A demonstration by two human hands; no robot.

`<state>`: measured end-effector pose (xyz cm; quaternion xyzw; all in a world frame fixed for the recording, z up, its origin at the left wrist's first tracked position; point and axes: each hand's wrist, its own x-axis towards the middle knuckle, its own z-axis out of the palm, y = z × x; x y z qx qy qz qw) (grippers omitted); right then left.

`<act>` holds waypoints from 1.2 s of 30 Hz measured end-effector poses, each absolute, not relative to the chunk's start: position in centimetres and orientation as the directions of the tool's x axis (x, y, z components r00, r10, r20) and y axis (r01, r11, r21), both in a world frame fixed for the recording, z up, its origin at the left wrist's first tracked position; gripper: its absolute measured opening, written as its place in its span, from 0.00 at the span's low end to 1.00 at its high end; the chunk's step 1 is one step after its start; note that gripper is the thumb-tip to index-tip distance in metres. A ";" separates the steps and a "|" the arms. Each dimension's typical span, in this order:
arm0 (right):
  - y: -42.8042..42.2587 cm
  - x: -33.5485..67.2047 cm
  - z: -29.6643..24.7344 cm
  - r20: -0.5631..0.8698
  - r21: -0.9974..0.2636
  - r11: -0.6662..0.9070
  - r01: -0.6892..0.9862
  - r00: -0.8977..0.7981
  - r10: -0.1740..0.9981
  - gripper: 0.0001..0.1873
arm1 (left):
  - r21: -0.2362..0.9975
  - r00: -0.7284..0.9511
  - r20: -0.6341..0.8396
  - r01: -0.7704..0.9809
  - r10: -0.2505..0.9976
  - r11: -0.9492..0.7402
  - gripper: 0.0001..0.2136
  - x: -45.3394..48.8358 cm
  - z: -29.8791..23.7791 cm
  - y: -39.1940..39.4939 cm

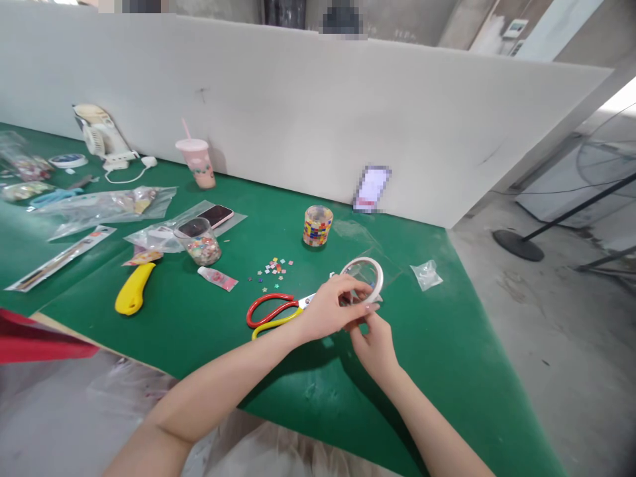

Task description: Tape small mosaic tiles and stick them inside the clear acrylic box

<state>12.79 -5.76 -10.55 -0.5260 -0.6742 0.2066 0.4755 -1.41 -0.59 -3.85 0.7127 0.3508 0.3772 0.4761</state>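
Note:
Both of my hands meet at a white roll of tape (378,277), tilted above the green table on the right of centre. My left hand (330,310) reaches across from the left, its thumb and fingers closed at the roll's near rim. Just below it, my right hand (376,348) is curled up against the left; its fingertips are hidden, so what they pinch does not show. Red-and-yellow-handled scissors (272,311) lie beside my left wrist, their blades partly covered by it. Beyond the hands stands a clear cup with colourful mosaic squares (317,228).
Loose small tiles (275,267), a small tube (218,278), a cup of beads (203,250) and a yellow-handled tool (134,289) lie leftward. A crumpled plastic bag (426,275) is at right. A phone (371,189) leans on the white partition (278,112); a pink tumbler (197,164) stands behind.

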 end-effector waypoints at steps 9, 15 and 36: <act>-1.6 7.1 -8.0 0.197 -0.720 0.321 0.616 -0.261 0.945 0.19 | 0.941 -0.296 0.333 0.042 0.895 -0.336 0.15 -7.8 -3.7 7.5; 7.2 2.5 -8.9 0.018 -0.653 0.164 0.740 -0.201 0.979 0.20 | 0.966 -0.556 0.239 0.055 0.796 -0.252 0.14 -11.6 -5.0 10.1; 9.2 1.5 -10.4 -0.006 -0.481 0.180 0.858 -0.209 0.978 0.19 | 0.998 -0.494 0.066 0.035 0.867 -0.056 0.14 -11.3 -6.0 10.4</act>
